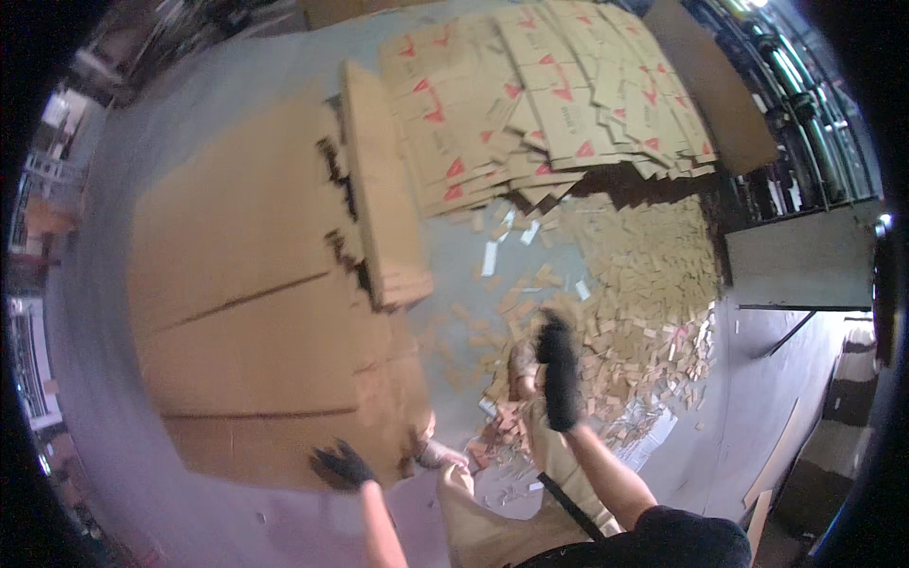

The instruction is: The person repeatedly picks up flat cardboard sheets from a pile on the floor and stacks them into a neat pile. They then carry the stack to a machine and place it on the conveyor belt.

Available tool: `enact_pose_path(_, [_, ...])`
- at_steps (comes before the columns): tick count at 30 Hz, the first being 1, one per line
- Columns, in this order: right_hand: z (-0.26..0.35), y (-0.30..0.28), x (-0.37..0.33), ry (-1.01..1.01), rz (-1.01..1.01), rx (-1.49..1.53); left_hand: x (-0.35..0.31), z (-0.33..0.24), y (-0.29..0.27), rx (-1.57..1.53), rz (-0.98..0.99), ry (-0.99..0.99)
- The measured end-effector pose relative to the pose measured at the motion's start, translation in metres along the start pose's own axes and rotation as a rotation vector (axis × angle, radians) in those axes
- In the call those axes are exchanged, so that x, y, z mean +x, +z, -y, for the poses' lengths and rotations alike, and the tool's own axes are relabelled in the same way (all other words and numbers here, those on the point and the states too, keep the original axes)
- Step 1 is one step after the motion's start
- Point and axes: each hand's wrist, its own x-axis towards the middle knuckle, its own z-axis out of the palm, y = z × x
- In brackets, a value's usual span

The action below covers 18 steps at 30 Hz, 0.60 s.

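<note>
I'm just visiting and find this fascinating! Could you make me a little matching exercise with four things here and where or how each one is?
Things:
1. Left hand
2. Right hand
3. Printed cardboard sheets
4. Small cardboard scraps

Places and states:
A. Overlapping, with red marks, at the top of the picture
B. In a dark glove, seen in front of the scraps
C. Many loose pieces, strewn right of centre
D. Fingers spread, at the lower edge of the plain brown cardboard

Pairs: 1-D, 2-B, 3-A, 4-C

slotted brown cardboard (251, 364) lies flat at left
</note>
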Motion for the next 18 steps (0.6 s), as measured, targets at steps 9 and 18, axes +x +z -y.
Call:
enact_pose_path(9, [0.251, -0.247, -0.021, -0.670, -0.325, 0.084, -0.315, -0.268, 0.082, -0.419, 0.895, 1.019])
enact_pose_path(18, [0.338, -0.273, 0.124, -0.874, -0.377, 0.102, -0.245, -0.473, 0.118, -0.202, 0.876, 1.031])
